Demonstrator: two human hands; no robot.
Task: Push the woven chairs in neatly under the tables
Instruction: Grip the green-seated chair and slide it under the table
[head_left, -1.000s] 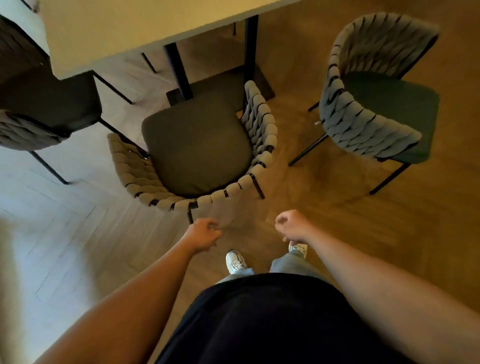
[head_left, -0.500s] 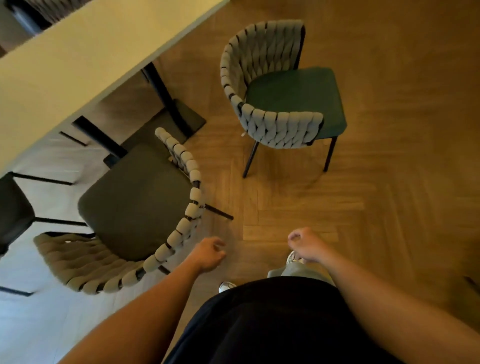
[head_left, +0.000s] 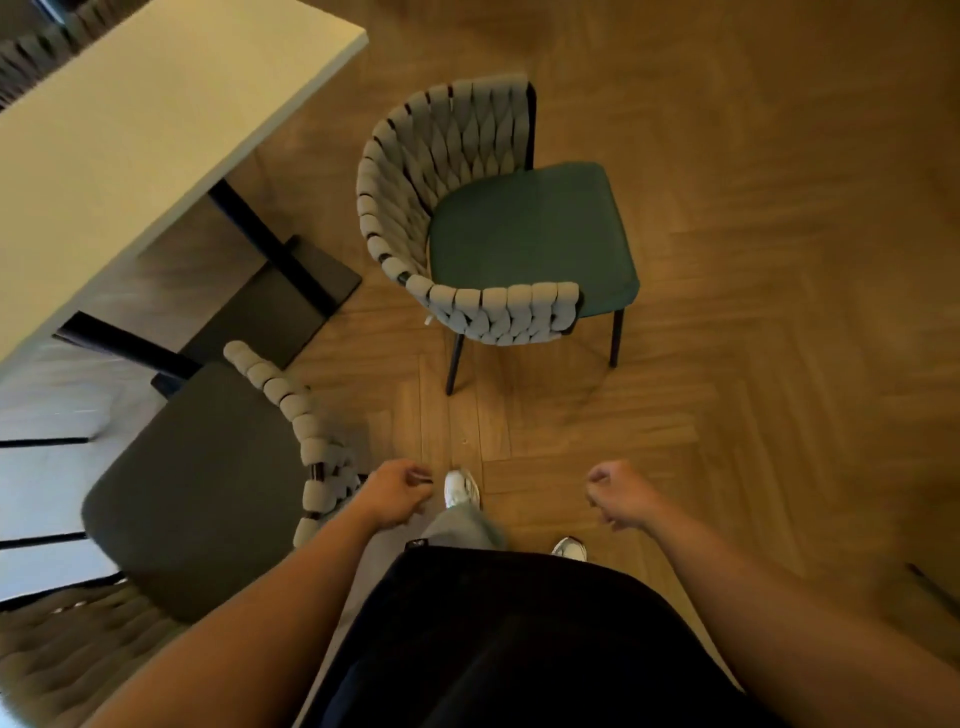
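A woven chair with a green seat stands out on the wood floor, right of the table, its open side turned away from the table. A second woven chair with a dark grey seat sits at lower left, partly under the pale table. My left hand hangs loosely curled beside that chair's woven rim, holding nothing. My right hand is a loose fist over the floor, apart from both chairs.
The table's black legs and flat base plate stand between the two chairs. My feet in white shoes are on the herringbone floor. Another woven chair back shows beyond the table at top left.
The view has swung right: the green-seat chair has come to the centre and the grey-seat chair has slid to lower left. Both hands stay curled and hold nothing.
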